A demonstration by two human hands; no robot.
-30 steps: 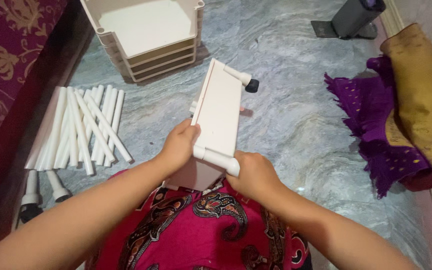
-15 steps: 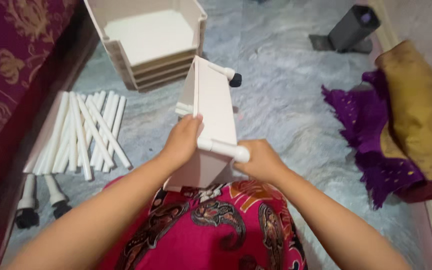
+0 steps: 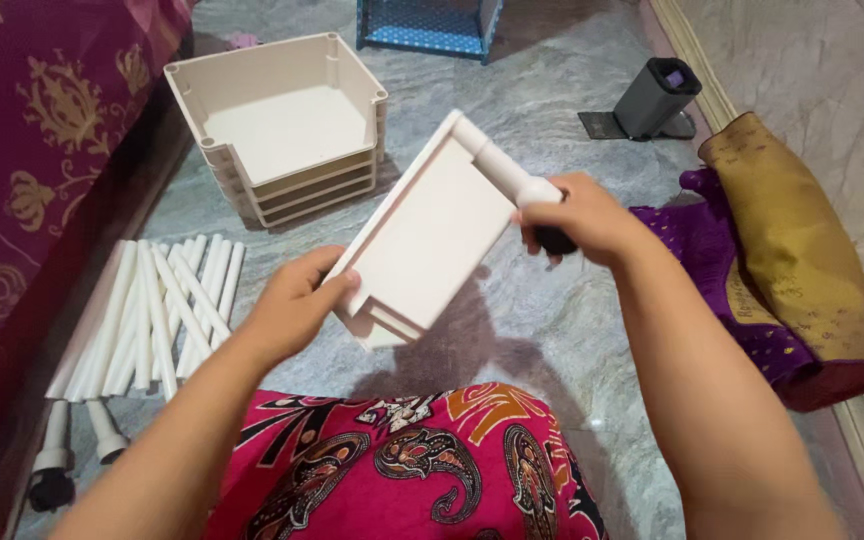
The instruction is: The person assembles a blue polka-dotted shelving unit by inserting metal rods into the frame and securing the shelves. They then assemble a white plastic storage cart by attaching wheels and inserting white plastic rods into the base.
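Hands hold a white plastic tray [image 3: 430,232] up off the grey marbled floor [image 3: 532,330], tilted so its flat underside faces the camera. The left hand [image 3: 297,300] grips the tray's near left edge, fingers curled over the rim and thumb pressed against the panel. The right hand [image 3: 577,215] is closed around a white tube leg [image 3: 497,165] that runs along the tray's far right side, with a black wheel [image 3: 555,240] partly hidden under the fingers (whether the leg is fully seated in its corner socket cannot be made out).

As for progress, it looks early. Only this one leg appears to be attached to the tray. A stack of matching trays [image 3: 287,125] sits untouched on the floor at the far left, open sides up. A bundle of loose white tubes [image 3: 157,310] lies on the floor at the left, and two more legs with wheels [image 3: 62,460] lie just near of it, none of them fitted.

At the right, purple and mustard cloth [image 3: 782,260] is heaped against the wall; a small grey stand [image 3: 652,100] and a blue box [image 3: 427,25] sit farther off.
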